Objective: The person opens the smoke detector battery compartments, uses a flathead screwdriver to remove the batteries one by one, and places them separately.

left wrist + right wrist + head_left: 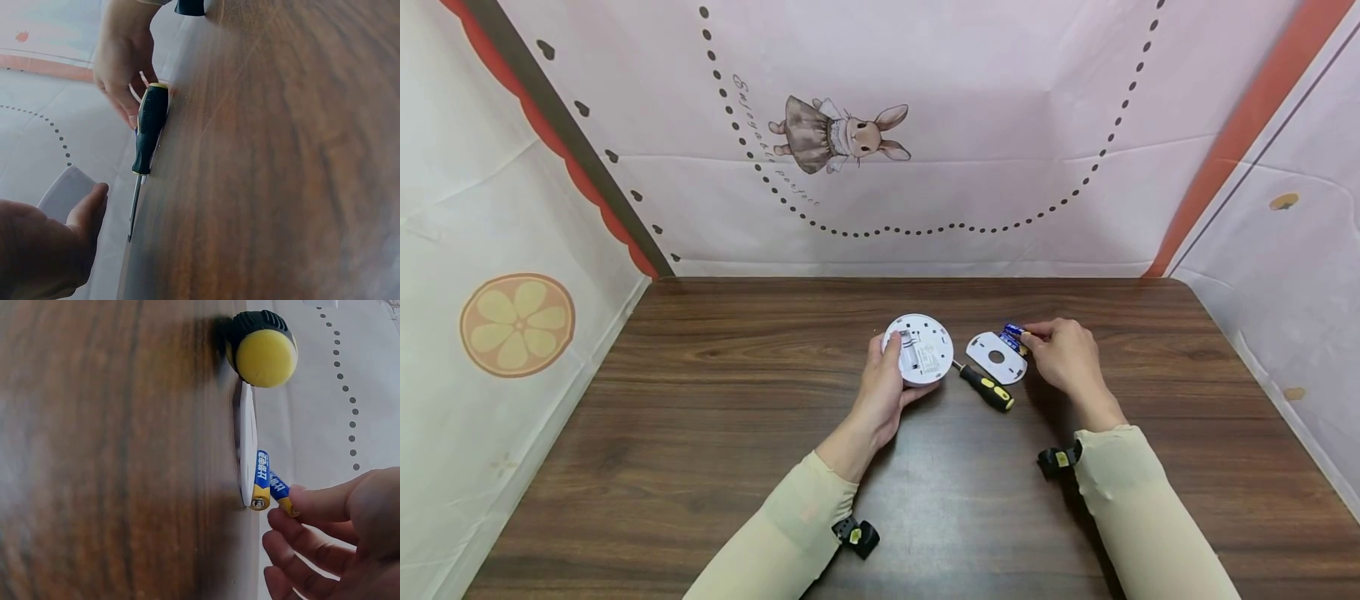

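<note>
My left hand (880, 392) holds a round white device (936, 337) above the table, thumb on its face and fingers beneath. Its back faces up, showing a battery compartment (910, 352), slots and a printed label. At the right, my right hand (1066, 358) pinches a blue and yellow battery (279, 486) by its yellow end, between thumb and index finger. A second such battery (262, 472) lies on the white mounting plate (981, 347), right beside the pinched one. That plate is flat, with a round hole in its middle.
A black and yellow screwdriver (988, 389) lies between the hands, close to the plate, its shaft pointing toward the device. The wood-grain table (737, 417) is bordered by a printed cloth backdrop (962, 167) at the back and sides.
</note>
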A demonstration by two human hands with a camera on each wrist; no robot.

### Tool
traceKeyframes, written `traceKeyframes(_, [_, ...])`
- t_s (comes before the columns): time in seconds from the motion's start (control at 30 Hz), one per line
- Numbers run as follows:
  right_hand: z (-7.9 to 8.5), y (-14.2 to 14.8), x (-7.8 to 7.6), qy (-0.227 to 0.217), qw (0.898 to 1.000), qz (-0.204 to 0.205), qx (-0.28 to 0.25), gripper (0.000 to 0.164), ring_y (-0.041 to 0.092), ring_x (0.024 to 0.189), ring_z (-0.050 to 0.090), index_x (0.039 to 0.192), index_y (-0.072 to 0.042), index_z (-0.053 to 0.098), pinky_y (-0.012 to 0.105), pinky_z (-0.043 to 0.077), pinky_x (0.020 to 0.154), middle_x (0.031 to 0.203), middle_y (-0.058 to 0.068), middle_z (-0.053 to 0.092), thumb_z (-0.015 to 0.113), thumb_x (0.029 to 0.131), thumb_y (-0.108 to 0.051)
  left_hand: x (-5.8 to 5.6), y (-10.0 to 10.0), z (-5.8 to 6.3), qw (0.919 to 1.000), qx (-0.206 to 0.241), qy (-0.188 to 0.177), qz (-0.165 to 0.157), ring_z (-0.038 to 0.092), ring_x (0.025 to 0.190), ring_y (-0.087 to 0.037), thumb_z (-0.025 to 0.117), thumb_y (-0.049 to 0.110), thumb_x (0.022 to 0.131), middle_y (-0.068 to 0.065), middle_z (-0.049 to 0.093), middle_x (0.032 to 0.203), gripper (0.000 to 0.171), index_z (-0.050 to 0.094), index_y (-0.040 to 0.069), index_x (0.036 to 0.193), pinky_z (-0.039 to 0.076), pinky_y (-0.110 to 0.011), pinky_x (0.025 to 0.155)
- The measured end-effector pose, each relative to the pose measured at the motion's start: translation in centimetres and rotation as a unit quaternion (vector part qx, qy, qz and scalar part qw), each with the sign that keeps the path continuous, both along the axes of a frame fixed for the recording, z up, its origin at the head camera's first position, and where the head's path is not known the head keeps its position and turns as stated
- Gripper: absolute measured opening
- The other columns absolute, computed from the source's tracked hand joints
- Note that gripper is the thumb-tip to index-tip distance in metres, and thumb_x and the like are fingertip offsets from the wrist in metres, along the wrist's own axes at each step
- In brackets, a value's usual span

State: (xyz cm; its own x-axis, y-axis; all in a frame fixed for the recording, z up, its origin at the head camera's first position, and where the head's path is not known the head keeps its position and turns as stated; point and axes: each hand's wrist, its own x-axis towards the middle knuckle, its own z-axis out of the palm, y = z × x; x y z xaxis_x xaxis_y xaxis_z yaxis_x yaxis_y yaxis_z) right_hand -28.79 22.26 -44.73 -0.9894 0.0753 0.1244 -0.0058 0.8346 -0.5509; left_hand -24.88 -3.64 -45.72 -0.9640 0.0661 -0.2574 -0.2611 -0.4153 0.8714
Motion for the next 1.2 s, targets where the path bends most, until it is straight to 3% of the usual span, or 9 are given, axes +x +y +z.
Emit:
traceKeyframes(0.2, [-0.06, 0.15, -0.13, -0.032, 0.999, -0.008, -0.004, 0.029, 0.050, 0.121, 0.061, 0.120, -0.005, 0.076, 0.061, 0.051, 0.094, 0.124, 0.024, 0.072, 0.062, 0.101, -0.021, 0.03, 0.02, 0.05, 1.0000, -0.002, -0.002, 0.000, 0.070, 0.105, -0.020, 0.031, 0.039, 0.114, -0.018, 0.058, 0.141, 0.037, 0.036, 0.018, 0.145, 0.063, -0.055, 0.097])
traceKeyframes(0.47, [-0.18, 0.34, -0.06, -0.023, 0.999, -0.025, -0.007, 0.024, 0.044, 0.102, 0.066, 0.110, -0.003, 0.076, 0.051, 0.050, 0.080, 0.106, 0.020, 0.076, 0.065, 0.098, -0.020, -0.02, 0.00, 0.06, 1.0000, -0.003, -0.005, 0.000, 0.071, 0.103, -0.020, 0.031, 0.039, 0.114, -0.018, 0.059, 0.141, 0.037, 0.036, 0.018, 0.145, 0.064, -0.054, 0.096])
traceKeyframes(0.77, [-0.16, 0.37, -0.04, -0.047, 0.998, -0.035, -0.008, 0.027, 0.051, 0.118, 0.060, 0.112, -0.002, 0.076, 0.062, 0.050, 0.095, 0.120, 0.025, 0.072, 0.062, 0.101, -0.023, -0.01, -0.06, 0.06, 1.0000, -0.003, -0.005, -0.001, 0.071, 0.104, -0.020, 0.031, 0.038, 0.114, -0.017, 0.058, 0.141, 0.037, 0.036, 0.019, 0.146, 0.064, -0.054, 0.096])
traceKeyframes(1.2, [-0.31, 0.56, -0.03, -0.051, 0.998, -0.027, -0.001, 0.025, 0.052, 0.119, 0.061, 0.109, -0.002, 0.078, 0.062, 0.051, 0.095, 0.121, 0.026, 0.072, 0.062, 0.099, -0.019, 0.01, -0.03, 0.07, 1.0000, -0.002, -0.004, 0.000, 0.071, 0.102, -0.020, 0.032, 0.038, 0.114, -0.017, 0.059, 0.141, 0.037, 0.036, 0.019, 0.145, 0.063, -0.056, 0.097])
